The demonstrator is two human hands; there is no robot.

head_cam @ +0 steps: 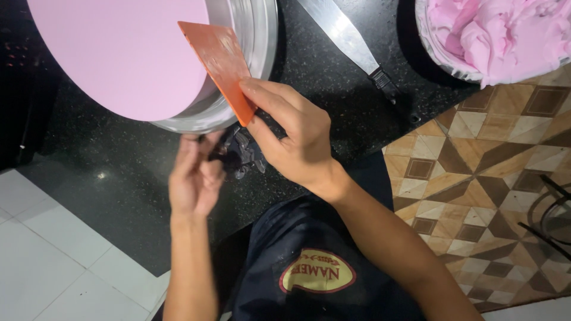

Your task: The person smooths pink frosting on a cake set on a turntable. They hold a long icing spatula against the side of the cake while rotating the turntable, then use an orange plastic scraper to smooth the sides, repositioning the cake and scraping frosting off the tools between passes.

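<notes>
Scraper [221, 66], orange and flat, stands on edge against the side of the pink cake [119, 53]; it reads as a thin, stiff, light plastic blade, best gripped along its near edge so that the far edge stays free to bear on the icing. Nearest the viewer, a dark apron [309, 261] with an oval badge fills the lower middle of the view. Above it, the left hand [193, 178] reaches up under the rim of the metal turntable [259, 41], fingers loosely curled, tips touching or just short of the rim; which of the two cannot be told. The right hand [294, 139] pinches the scraper's lower corner between thumb and pressed-together fingers. The cake's top is smooth and flat, and its icing is probably soft and easily marked, so light contact would suit it. Farther off on the black speckled counter [333, 95] lies a long metal spatula [348, 38]. At the far right sits a bowl of pink frosting [499, 35], well apart from the cake.
</notes>
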